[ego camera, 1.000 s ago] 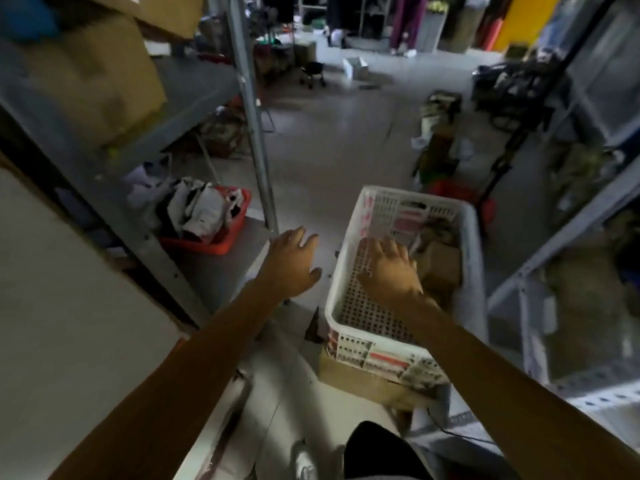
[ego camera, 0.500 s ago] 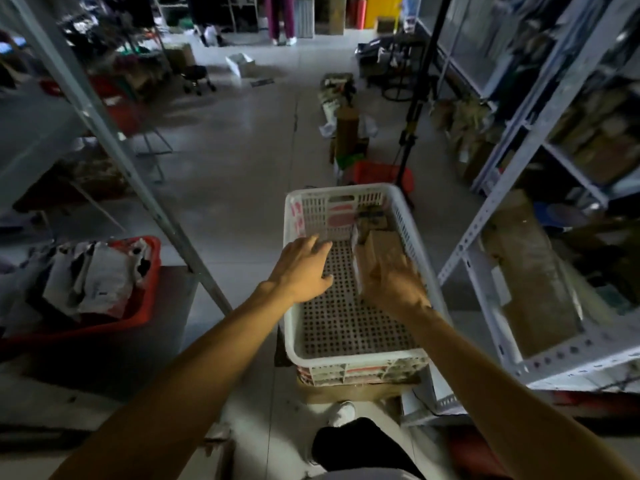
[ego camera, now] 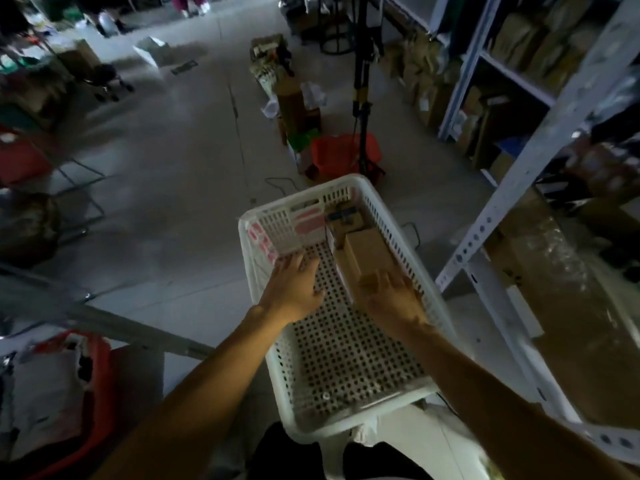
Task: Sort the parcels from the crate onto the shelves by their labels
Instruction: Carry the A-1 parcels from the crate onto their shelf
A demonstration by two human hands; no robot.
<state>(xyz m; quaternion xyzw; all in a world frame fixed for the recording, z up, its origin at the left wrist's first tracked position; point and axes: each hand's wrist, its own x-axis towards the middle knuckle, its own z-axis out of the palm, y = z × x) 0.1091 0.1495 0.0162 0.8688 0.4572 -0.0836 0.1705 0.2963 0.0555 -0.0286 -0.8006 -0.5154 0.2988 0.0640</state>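
At nine o'clock a red bin [ego camera: 100,403] holds pale bags. The left hand [ego camera: 292,289] reaches into the white crate [ego camera: 426,268], fingers straight and slightly apart above its perforated floor. At the crate's one o'clock corner lie brown parcels [ego camera: 367,251]; the right hand [ego camera: 389,299] rests on the nearest, fingers spread, not plainly gripping. At three o'clock stand metal shelves [ego camera: 540,140].
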